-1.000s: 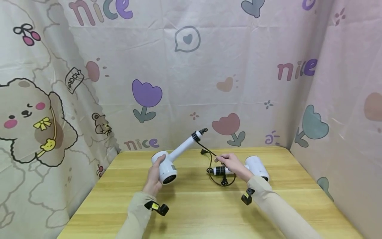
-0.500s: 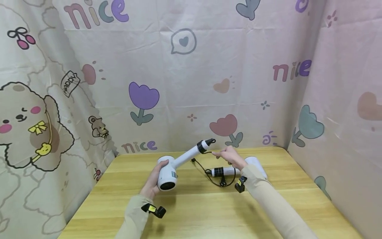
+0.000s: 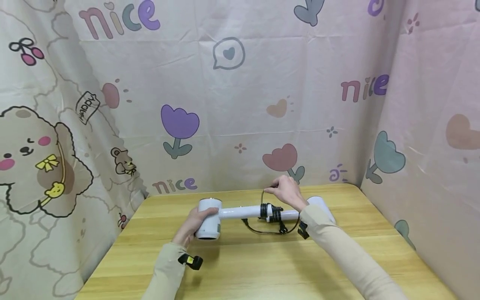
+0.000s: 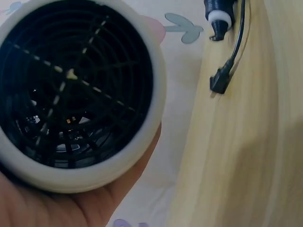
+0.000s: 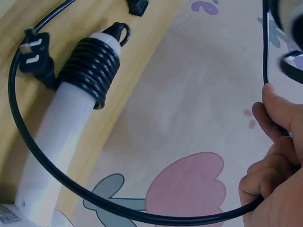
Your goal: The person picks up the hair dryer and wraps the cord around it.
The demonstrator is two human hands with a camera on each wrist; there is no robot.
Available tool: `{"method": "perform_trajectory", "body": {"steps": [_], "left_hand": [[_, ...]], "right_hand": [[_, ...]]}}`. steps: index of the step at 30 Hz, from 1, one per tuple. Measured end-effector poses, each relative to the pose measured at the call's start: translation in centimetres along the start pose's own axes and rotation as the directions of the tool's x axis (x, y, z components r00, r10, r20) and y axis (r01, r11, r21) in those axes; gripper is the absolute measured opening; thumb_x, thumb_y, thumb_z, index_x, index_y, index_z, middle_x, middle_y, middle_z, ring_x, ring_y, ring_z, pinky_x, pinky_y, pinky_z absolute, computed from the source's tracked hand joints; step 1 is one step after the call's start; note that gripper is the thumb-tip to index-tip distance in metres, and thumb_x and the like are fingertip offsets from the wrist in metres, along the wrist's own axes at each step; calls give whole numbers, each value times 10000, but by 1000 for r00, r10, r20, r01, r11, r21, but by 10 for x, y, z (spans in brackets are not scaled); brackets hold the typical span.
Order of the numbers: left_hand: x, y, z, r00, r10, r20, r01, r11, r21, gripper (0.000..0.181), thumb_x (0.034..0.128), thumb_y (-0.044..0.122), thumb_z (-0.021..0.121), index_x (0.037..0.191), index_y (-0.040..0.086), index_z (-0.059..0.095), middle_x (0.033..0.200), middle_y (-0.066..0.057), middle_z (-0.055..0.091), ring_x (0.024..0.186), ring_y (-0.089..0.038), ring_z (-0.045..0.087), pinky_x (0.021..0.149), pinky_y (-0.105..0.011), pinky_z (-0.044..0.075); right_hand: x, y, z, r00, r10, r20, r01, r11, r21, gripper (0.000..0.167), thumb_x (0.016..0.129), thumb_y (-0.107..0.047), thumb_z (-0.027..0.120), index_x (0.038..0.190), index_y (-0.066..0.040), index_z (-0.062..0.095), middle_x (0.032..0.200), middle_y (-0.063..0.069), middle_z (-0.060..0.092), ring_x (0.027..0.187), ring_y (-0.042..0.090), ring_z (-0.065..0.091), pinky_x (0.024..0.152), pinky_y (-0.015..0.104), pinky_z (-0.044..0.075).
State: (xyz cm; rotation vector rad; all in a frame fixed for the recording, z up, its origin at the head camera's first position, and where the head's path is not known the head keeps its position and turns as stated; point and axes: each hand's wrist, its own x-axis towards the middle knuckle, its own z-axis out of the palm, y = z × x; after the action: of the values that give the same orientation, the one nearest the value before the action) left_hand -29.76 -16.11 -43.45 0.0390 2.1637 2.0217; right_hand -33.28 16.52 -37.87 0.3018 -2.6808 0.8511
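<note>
My left hand (image 3: 195, 223) grips a white hair dryer (image 3: 208, 229) by its barrel, the thumb across it. In the left wrist view the dark round grille (image 4: 71, 75) of that dryer faces the camera. Its handle (image 3: 240, 212) points right, with black cord wound near the end. Above that end, my right hand (image 3: 288, 191) pinches the black cord (image 5: 118, 208) between thumb and forefinger. From the hand the loose cord curves down to a plug (image 4: 220, 80). A second white hair dryer (image 3: 318, 205) lies behind my right wrist, cord coiled round its handle (image 5: 59, 127).
The second dryer's plug (image 5: 38, 59) hangs against its coil. Both dryers are over a wooden table (image 3: 240, 258). A patterned cloth (image 3: 232, 104) stands behind the table and along both sides.
The held dryer's handle has swung down from a steep upward tilt to nearly level. My right hand has risen with the cord, from right of the handle's end to above it.
</note>
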Motion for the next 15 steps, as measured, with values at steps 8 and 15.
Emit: {"method": "perform_trajectory", "body": {"steps": [8,15], "left_hand": [[-1,6,2,994,68,-90,-56,991,121,645,823,322,769,1306,15,473,1013,-177,648,732,-226,667,638,-413,594],[-1,6,2,982,104,-160,-76,982,173,714,801,324,793,1337,13,438,1091,-212,604,757,-241,653,621,-392,592]], "right_hand": [[-3,-9,3,999,-38,-26,38,999,-14,173,825,-374,780,862,-207,804,838,-27,763,751,144,700,700,356,557],[-13,-26,1,1000,12,-3,-12,995,96,185,873,-327,735,938,-164,792,914,5,764,828,165,706,757,364,570]]}}
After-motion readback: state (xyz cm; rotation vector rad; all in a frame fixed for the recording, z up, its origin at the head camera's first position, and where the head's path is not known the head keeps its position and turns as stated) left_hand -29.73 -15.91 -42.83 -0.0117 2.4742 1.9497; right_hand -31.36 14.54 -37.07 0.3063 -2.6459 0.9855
